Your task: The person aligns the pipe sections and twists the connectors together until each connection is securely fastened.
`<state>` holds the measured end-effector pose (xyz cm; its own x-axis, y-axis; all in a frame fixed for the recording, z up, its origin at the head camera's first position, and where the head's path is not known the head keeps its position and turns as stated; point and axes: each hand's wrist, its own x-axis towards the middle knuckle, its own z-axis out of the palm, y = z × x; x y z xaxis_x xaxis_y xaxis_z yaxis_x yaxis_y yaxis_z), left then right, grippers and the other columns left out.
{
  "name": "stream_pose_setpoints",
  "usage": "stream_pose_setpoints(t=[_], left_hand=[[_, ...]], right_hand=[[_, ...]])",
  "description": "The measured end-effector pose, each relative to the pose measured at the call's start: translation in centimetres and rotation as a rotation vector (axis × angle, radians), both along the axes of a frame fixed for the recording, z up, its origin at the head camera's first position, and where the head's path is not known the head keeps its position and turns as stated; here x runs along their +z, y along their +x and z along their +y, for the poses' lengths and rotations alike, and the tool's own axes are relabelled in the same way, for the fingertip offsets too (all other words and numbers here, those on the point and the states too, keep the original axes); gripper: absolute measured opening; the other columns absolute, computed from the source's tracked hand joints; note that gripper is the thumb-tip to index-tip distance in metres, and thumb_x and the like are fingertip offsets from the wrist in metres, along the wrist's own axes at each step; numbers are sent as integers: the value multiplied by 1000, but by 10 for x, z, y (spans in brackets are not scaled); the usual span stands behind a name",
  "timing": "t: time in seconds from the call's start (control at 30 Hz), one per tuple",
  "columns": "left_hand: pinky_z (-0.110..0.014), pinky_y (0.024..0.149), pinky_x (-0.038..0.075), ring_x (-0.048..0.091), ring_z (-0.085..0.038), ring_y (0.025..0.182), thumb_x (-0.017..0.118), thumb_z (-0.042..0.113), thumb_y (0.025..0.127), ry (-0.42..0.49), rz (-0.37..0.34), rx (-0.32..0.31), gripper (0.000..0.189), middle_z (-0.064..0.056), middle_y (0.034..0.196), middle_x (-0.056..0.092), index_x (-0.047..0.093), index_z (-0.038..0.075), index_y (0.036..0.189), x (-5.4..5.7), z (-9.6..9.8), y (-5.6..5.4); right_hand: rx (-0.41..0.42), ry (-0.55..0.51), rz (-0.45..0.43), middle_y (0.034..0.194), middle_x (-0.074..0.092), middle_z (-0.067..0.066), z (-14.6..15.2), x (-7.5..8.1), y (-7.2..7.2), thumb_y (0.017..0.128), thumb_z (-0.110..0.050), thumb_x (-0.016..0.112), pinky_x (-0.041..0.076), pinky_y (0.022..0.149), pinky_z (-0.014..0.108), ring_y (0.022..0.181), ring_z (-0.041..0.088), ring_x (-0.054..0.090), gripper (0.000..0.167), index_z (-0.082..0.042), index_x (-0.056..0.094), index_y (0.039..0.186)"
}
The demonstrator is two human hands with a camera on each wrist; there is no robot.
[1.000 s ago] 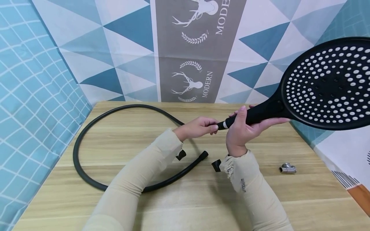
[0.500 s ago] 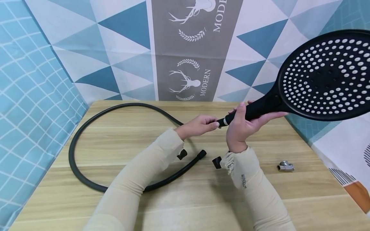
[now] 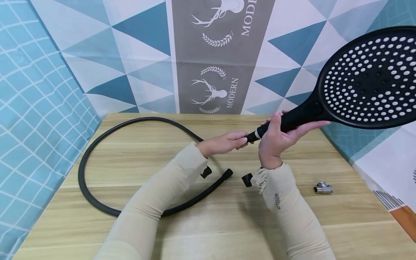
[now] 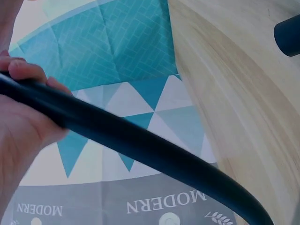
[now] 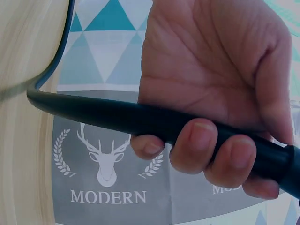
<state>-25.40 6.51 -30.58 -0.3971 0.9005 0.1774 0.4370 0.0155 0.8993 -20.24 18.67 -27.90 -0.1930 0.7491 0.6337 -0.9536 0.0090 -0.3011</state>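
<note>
My right hand holds a large black handheld shower head by its handle, thumb over the top and one finger stretched along beneath. The white-dotted spray face is toward me, its right side cut off by the frame. My left hand grips a black shower hose near its end, which meets the handle's base in line; a pale ring shows there. In the right wrist view, fingers curl round the hose. The left wrist view shows the hose running down from the hand.
The hose loops across the left of the wooden table, its other end lying near the middle. A small chrome valve fitting lies at the right. Patterned sheets rise behind the table and at its sides.
The shower head has tilted slightly upward, and both hands have shifted a little right over the last half second. Both hands keep their hold; the loose hose end and valve fitting stay put.
</note>
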Motion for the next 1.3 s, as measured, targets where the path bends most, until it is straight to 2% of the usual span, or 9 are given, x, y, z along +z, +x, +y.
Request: stream_pose_setpoints(t=[0.2,0.3,0.5,0.6,0.7,0.87,1.03,1.17,1.3], left_hand=[[-23,63,31,36,-16,63,37,3,103,63,-23,30,21,-2,69,39,52,-11,102,1,0,-2],[-23,62,30,36,-15,62,38,1,102,98,-28,43,20,-1,67,39,53,-12,99,1,0,-2],[-21,52,26,33,-9,52,35,-1,102,168,-89,-1,22,0,65,39,50,-17,101,1,4,-1],[-21,49,25,31,-7,49,34,-2,102,197,-118,-2,24,1,63,39,49,-20,102,0,6,-1],[-21,48,25,31,-7,48,35,-2,101,214,-118,19,23,1,62,39,50,-20,101,0,7,-1],[-21,48,25,32,-7,48,36,-4,101,226,-97,31,23,2,60,39,52,-20,101,-1,10,0],[-21,49,26,32,-7,48,39,-3,101,231,-79,68,22,1,61,41,54,-19,101,-2,12,1],[-22,49,27,33,-8,48,43,-3,100,233,-99,91,17,1,63,43,53,-15,93,-3,13,1],[-22,49,28,34,-9,49,47,-3,98,239,-73,122,15,1,62,44,53,-12,88,-3,15,3]], right_hand=[[12,-24,32,97,43,22,1,6,2,86,14,55,49,51,31,61,29,44,107,-15,-30,144],[18,-31,52,92,43,22,2,9,3,86,15,54,48,50,32,61,30,44,108,-17,-30,144],[33,-29,62,94,43,24,4,12,3,85,16,54,48,50,32,62,32,44,109,-17,-31,144],[35,-14,66,106,42,24,4,13,3,84,17,54,49,51,32,66,32,46,109,-17,-32,143],[40,-3,65,114,41,24,5,15,3,84,17,54,49,51,31,68,32,47,110,-16,-32,143],[48,-7,58,107,43,27,6,15,2,83,18,54,49,50,31,65,31,47,110,-16,-31,144],[45,-26,48,119,40,22,8,14,1,82,19,53,49,50,30,65,30,47,110,-17,-31,144],[40,-37,46,112,43,23,9,13,1,83,19,53,49,50,30,65,30,47,110,-17,-30,144],[23,-13,41,110,43,25,10,12,1,84,17,54,49,51,30,65,30,46,109,-16,-30,144]])
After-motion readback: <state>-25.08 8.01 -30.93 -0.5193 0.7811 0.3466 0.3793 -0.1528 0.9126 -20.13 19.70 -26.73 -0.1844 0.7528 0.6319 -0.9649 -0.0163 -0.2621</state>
